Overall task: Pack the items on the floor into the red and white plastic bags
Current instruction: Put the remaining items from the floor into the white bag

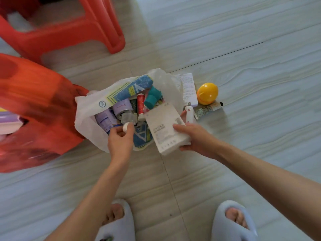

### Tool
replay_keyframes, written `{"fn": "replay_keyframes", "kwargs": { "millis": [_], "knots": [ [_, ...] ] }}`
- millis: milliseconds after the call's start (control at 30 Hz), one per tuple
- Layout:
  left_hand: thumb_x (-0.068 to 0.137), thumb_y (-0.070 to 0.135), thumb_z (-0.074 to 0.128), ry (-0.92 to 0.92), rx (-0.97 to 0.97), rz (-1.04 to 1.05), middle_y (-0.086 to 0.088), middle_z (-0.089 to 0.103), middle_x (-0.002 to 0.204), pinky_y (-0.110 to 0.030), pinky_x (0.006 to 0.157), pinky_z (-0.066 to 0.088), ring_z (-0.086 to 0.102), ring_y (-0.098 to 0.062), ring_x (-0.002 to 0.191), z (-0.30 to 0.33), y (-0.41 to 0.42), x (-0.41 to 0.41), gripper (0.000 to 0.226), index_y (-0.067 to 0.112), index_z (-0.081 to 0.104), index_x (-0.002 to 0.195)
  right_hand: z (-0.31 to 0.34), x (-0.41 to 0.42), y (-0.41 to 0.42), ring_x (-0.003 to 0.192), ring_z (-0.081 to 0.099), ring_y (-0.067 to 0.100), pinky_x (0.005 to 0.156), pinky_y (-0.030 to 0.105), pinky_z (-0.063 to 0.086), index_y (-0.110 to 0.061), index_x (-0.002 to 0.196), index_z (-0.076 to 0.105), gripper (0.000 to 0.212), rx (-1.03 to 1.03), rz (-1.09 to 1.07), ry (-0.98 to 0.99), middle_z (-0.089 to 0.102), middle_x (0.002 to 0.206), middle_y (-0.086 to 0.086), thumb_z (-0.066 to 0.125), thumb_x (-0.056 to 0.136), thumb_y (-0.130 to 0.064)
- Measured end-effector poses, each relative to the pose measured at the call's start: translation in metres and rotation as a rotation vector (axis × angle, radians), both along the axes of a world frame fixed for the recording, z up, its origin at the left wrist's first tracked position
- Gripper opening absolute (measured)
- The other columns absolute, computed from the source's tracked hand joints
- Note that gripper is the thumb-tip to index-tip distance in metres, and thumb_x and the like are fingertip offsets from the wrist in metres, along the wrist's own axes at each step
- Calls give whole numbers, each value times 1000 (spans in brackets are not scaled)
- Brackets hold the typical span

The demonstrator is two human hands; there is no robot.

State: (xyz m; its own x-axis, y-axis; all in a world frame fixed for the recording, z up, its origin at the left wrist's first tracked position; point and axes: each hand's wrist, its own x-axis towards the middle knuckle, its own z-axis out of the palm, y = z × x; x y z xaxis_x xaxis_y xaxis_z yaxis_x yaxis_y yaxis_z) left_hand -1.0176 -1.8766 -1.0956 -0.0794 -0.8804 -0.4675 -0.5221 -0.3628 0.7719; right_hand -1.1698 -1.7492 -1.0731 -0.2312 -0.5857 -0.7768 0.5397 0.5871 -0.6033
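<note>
Step in hand: you are loading the white plastic bag (90, 112), which stands open on the floor beside the red plastic bag (34, 105).
Right hand (194, 136): fingers clasp a flat white cardboard box (165, 129) at the bag's mouth — not yet inside.
Left hand (119, 138): fingers pinch a small white cap (125, 126) over the bag.
Next move: probably tilt the box in, then fetch the yellow plastic ball (207, 93) and the small white spray bottle (189, 114).
</note>
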Motion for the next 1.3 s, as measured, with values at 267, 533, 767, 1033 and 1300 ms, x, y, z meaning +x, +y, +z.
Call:
{"fn": "replay_keyframes", "kwargs": {
  "millis": [267, 533, 767, 1033, 1300],
  "knots": [
    [86, 35, 60, 65, 82, 61, -7, 65, 105, -36, 85, 51, 62, -22, 97, -12, -35, -21, 31, 9, 57, 103, 3, 9, -69, 92, 64, 15, 74, 27, 56, -12, 118, 56, 33, -81, -57, 136, 67, 99, 0, 58, 89, -28],
    [95, 17, 44, 262, 74, -90, -5, 62, 120, -34, 94, 50, 59, -17, 107, -10, -38, -38, 31, 12, 54, 124, -1, 7, -88, 109, 58, 20, 88, 27, 52, 2, 128, 45, 35, -225, -524, -37, 57, 124, 14, 49, 93, -7],
    [95, 7, 42, 131, 31, -373, 0, 54, 122, -24, 95, 40, 50, -11, 108, -8, 10, -24, 35, 7, 49, 128, -12, 5, -47, 96, 65, 20, 91, 34, 53, -6, 127, 48, 36, 55, -309, 357, 62, 108, 10, 53, 92, -15],
    [87, 1, 49, -68, -323, -958, -6, 55, 125, -26, 99, 41, 51, -17, 115, -28, 77, -32, 36, 9, 55, 122, -48, -29, 28, 108, 54, 27, 91, 38, 44, -10, 117, 54, 27, 402, 71, 841, 59, 118, 11, 45, 91, -13],
    [58, -3, 74, -501, -860, -1312, -32, 48, 131, -44, 98, 41, 48, -44, 122, -55, 78, -104, 77, -6, 43, 129, -74, -87, 30, 130, 32, 26, 100, 40, 33, -15, 135, 37, 52, 392, 686, 1411, 42, 137, 6, 52, 86, -10]
  ]
}}
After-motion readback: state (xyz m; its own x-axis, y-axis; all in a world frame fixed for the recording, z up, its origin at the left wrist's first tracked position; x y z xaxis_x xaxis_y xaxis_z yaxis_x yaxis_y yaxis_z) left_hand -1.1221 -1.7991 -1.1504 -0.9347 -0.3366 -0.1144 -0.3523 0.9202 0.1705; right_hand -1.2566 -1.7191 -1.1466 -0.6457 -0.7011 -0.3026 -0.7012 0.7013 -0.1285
